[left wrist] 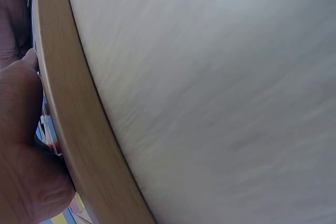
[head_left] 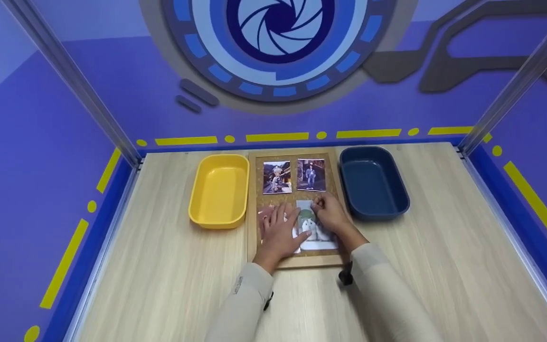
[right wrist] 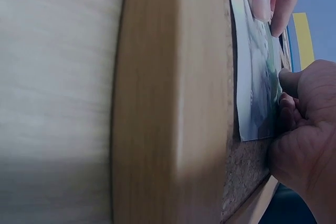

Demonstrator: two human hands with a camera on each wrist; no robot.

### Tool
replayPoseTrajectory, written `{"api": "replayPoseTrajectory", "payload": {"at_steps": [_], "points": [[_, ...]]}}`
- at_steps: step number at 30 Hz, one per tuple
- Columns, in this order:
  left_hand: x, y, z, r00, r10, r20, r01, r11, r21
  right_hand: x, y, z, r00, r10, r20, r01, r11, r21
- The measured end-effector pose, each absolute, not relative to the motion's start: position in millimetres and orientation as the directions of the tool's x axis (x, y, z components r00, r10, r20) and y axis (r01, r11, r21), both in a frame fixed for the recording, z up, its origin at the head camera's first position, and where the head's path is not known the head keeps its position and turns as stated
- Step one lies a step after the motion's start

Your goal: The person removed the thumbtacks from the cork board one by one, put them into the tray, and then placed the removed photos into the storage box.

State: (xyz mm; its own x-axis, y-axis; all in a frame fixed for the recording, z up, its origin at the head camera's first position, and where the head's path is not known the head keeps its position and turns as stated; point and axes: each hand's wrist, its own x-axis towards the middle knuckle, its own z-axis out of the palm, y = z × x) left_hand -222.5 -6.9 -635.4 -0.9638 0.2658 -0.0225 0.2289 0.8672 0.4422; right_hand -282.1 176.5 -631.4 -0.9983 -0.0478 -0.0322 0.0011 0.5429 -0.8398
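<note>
A framed corkboard (head_left: 293, 154) lies on the table with several photos on it. My left hand (head_left: 280, 232) rests with spread fingers over the lower-left photo (head_left: 264, 212), covering most of it. Its thumb reaches onto the lower-right photo (head_left: 318, 243), which shows a pale figure and some green. At that photo's upper part, my right hand (head_left: 333, 213) has its fingers curled and the thumb against them. The right wrist view shows the curled right hand (right wrist: 310, 124) right at the photo (right wrist: 257, 77); I cannot tell what its fingertips pinch.
Two upper photos, one at left (head_left: 277, 177) and one at right (head_left: 311, 175), lie on the cork. Left of the board stands a yellow tray (head_left: 220, 190); right of it, a dark blue tray (head_left: 373, 183). Blue-purple panels (head_left: 112, 109) enclose the wooden table (head_left: 169, 285).
</note>
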Motion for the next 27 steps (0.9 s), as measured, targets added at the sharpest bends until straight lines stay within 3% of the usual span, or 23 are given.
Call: {"api": "replayPoseTrajectory", "payload": {"at_steps": [27], "points": [[-224.3, -7.5, -638.5, -0.966, 0.256, -0.049, 0.209, 0.874, 0.439, -280.1, 176.7, -631.4, -0.999, -0.029, -0.029, 0.011, 0.495, -0.869]]}}
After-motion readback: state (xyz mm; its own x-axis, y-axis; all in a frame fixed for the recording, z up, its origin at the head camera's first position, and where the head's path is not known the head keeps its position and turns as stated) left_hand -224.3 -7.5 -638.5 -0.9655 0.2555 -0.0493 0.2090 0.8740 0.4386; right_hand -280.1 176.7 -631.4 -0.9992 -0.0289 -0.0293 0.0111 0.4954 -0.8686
